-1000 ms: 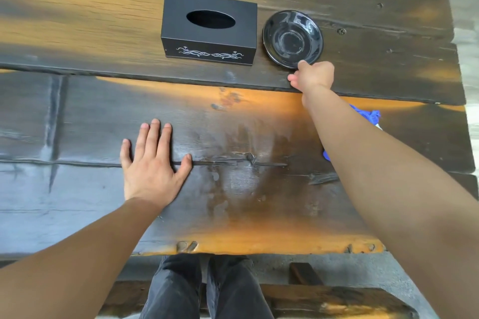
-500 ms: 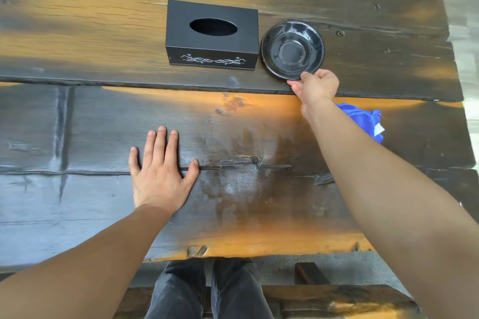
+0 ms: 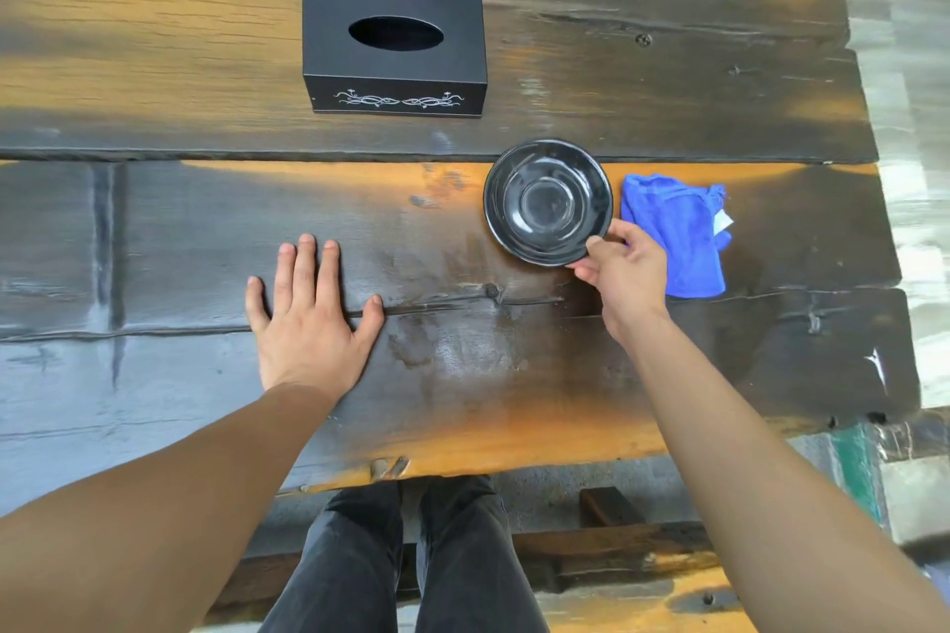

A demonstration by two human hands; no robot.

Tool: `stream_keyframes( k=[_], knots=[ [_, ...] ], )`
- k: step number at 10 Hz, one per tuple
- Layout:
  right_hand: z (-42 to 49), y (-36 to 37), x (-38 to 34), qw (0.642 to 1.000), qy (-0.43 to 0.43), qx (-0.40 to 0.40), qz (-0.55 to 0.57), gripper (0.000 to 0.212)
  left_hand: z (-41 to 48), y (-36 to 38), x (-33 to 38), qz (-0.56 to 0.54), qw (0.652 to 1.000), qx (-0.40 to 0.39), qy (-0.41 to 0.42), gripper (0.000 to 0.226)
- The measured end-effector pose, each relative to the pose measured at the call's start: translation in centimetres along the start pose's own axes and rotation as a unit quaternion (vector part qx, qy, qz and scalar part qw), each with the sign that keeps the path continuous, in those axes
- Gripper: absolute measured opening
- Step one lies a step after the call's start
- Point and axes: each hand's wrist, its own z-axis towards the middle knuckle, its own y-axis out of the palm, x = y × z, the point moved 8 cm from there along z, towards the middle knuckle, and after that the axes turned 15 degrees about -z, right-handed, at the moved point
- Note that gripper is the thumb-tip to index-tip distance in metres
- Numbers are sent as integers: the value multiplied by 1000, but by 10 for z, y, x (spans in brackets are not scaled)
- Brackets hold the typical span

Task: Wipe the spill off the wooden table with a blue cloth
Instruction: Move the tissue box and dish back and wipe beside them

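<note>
A crumpled blue cloth lies on the dark wooden table, right of centre. My right hand pinches the near rim of a black glossy dish, which sits just left of the cloth. My forearm and hand partly cover the cloth's left edge. A wet, smeared patch shines on the boards between my two hands. My left hand rests flat on the table with the fingers spread, left of the wet patch.
A black tissue box with a silver pattern stands at the back, centre. The table's right edge runs just beyond the cloth. Below the near edge are my legs in dark trousers and a wooden bench.
My right hand took hold of the black dish beside the tissue box and pulled it toward me, down next to the blue cloth. My left hand stayed flat on the table.
</note>
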Motion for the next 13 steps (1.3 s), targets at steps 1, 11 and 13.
stream_keyframes(
  k=[1, 11, 13],
  knots=[
    [-5, -5, 10, 1000, 5, -2, -14, 27, 0, 0, 0, 0, 1000, 1, -1, 78],
    [-3, 121, -148, 897, -296, -12, -327, 63, 16, -43, -71, 16, 1000, -13, -4, 95],
    [19, 168, -181, 849, -306, -32, -429, 72, 19, -41, -73, 34, 999, -2, 3, 93]
  ],
)
